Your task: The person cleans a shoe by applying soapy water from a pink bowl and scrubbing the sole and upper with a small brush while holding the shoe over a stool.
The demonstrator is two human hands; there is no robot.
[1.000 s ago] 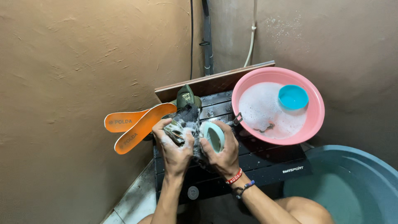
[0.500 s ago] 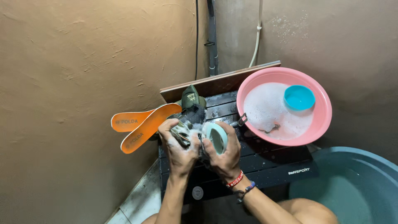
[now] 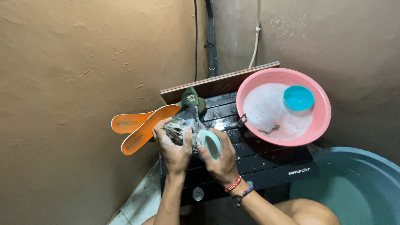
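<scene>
My left hand [image 3: 174, 146] grips a soapy grey-green shoe [image 3: 186, 121] that rests on a black slatted table [image 3: 258, 158]. My right hand [image 3: 221, 160] presses a pale teal scrub brush [image 3: 210, 143] against the shoe's side. Suds cover the shoe and both hands. The shoe's green tongue [image 3: 191, 96] points up toward the wall.
Two orange insoles [image 3: 139, 127] lie off the table's left edge. A pink basin [image 3: 283, 106] of foamy water holds a small blue bowl [image 3: 298, 98]. A large blue tub [image 3: 354, 187] sits at lower right. A brown board [image 3: 216, 81] leans behind; walls close in.
The view has shifted slightly; my hands, shoe and brush stay together in the same grip, with small scrubbing movement only.
</scene>
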